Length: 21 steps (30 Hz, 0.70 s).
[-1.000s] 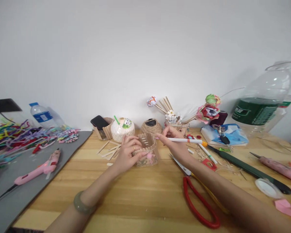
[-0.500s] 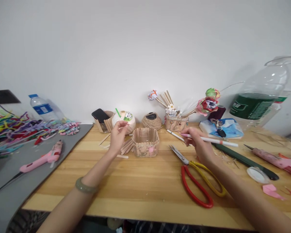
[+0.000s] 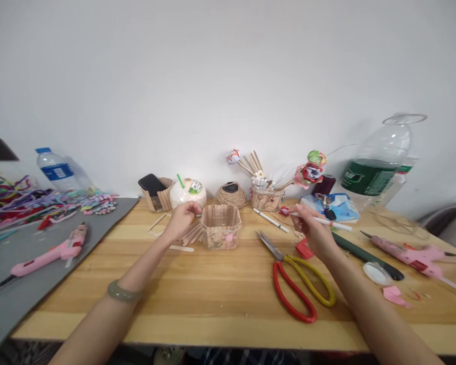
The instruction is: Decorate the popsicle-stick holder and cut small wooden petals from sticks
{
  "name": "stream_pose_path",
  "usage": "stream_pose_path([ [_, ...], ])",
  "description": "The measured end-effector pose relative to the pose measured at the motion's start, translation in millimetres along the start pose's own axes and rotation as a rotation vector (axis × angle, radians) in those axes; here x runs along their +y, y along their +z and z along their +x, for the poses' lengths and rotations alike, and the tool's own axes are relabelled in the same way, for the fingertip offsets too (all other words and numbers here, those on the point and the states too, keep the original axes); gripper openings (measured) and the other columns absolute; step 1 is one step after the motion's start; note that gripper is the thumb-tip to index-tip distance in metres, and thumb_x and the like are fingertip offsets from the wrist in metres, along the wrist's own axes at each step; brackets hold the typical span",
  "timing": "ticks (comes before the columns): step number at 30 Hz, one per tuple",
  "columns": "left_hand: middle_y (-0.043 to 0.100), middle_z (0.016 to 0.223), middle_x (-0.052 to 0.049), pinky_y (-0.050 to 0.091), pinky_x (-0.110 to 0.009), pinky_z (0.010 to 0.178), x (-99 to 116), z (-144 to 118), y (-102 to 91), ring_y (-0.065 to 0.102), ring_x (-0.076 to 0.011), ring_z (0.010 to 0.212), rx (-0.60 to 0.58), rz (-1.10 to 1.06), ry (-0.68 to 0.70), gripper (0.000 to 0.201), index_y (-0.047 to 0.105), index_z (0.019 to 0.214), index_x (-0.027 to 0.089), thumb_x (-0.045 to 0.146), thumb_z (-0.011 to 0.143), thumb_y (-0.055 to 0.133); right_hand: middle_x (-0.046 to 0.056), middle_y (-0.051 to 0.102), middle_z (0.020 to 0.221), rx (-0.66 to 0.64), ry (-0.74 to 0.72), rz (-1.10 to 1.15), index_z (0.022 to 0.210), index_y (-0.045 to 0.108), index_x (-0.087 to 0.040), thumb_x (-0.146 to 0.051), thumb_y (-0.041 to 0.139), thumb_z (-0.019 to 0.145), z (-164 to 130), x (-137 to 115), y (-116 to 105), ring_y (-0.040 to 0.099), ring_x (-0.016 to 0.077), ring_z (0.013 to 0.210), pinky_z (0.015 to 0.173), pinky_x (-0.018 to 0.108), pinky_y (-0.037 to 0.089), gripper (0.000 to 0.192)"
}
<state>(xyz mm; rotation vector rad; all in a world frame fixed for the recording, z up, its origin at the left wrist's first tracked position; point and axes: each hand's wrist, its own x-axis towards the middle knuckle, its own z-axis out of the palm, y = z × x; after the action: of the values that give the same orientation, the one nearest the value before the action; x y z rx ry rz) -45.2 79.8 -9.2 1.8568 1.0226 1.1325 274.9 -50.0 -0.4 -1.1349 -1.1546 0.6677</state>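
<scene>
My right hand, above the right half of the table, is closed around a white pen with a reddish band. The pen's back end sticks out to the right. My left hand, fingers curled together, is just left of a small basket made of craft sticks, with a pink bit on its front. Whatever those fingertips hold, if anything, is hidden. Under and beside that hand lie loose craft sticks. Scissors with a red and a yellow handle lie partly open between the basket and my right forearm.
Behind stand a phone holder, a coconut, twine and a stick-covered pot. On the right lie a green cutter and a pink glue gun, near a large bottle. Another glue gun lies left.
The view has shifted slightly. My left hand has come down from in front of the coconut to beside the basket, fingers curled tighter. My right hand still holds the pen.
</scene>
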Motion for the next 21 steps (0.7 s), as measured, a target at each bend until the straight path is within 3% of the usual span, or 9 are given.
stream_pose_path([
  [3, 0.061, 0.106, -0.007, 0.052, -0.038, 0.076, -5, 1, 0.4, 0.061, -0.0187, 0.088, -0.103, 0.022, -0.008, 0.026, 0.057, 0.108, 0.014, 0.030, 0.088, 0.055, 0.002, 0.063, 0.087, 0.029, 0.011, -0.025, 0.098, 0.060, -0.015, -0.036, 0.051, 0.093, 3, 2, -6, 0.061, 0.0118, 0.064, 0.056, 0.027, 0.052, 0.024],
  [9, 0.065, 0.065, 0.003, 0.049, -0.029, 0.062, -2, -9, 9.8, 0.062, -0.0169, 0.063, -0.268, -0.028, -0.012, 0.014, 0.064, 0.084, 0.015, 0.021, 0.070, 0.063, 0.005, 0.063, 0.103, 0.050, 0.014, -0.116, 0.108, 0.058, -0.016, -0.031, 0.054, 0.091, 4, 4, -11, 0.063, 0.0170, 0.081, 0.068, 0.034, 0.054, 0.023],
  [14, 0.070, 0.074, -0.001, 0.051, -0.031, 0.068, 7, -14, 12.1, 0.066, -0.0192, 0.071, -0.399, -0.047, -0.018, 0.018, 0.065, 0.084, 0.015, 0.027, 0.071, 0.065, 0.004, 0.063, 0.099, -0.013, -0.014, -0.147, 0.106, 0.059, -0.015, -0.031, 0.054, 0.092, 3, 4, -12, 0.063, 0.0157, 0.077, 0.066, 0.033, 0.054, 0.022],
  [17, 0.069, 0.083, -0.003, 0.051, -0.033, 0.077, 2, -8, 9.4, 0.065, -0.0187, 0.081, -0.368, -0.017, -0.020, 0.015, 0.064, 0.085, 0.014, 0.028, 0.079, 0.061, 0.003, 0.064, 0.091, -0.092, -0.055, -0.148, 0.101, 0.059, -0.015, -0.037, 0.050, 0.093, 0, 3, -8, 0.062, 0.0142, 0.071, 0.062, 0.031, 0.053, 0.026],
  [19, 0.066, 0.094, -0.005, 0.051, -0.037, 0.079, -4, -3, 6.4, 0.063, -0.0188, 0.087, -0.322, 0.023, -0.029, 0.019, 0.062, 0.095, 0.013, 0.029, 0.085, 0.058, 0.004, 0.064, 0.093, -0.194, -0.087, -0.154, 0.104, 0.058, -0.018, -0.045, 0.055, 0.088, -3, 2, -2, 0.063, 0.0177, 0.080, 0.069, 0.034, 0.052, 0.031],
  [21, 0.062, 0.107, -0.007, 0.052, -0.040, 0.079, -10, 1, 3.3, 0.061, -0.0200, 0.092, -0.289, 0.061, -0.042, 0.026, 0.058, 0.108, 0.014, 0.030, 0.088, 0.055, 0.007, 0.062, 0.106, -0.317, -0.113, -0.163, 0.114, 0.053, -0.023, -0.051, 0.066, 0.077, -8, 1, 9, 0.060, 0.0236, 0.098, 0.081, 0.039, 0.050, 0.048],
])
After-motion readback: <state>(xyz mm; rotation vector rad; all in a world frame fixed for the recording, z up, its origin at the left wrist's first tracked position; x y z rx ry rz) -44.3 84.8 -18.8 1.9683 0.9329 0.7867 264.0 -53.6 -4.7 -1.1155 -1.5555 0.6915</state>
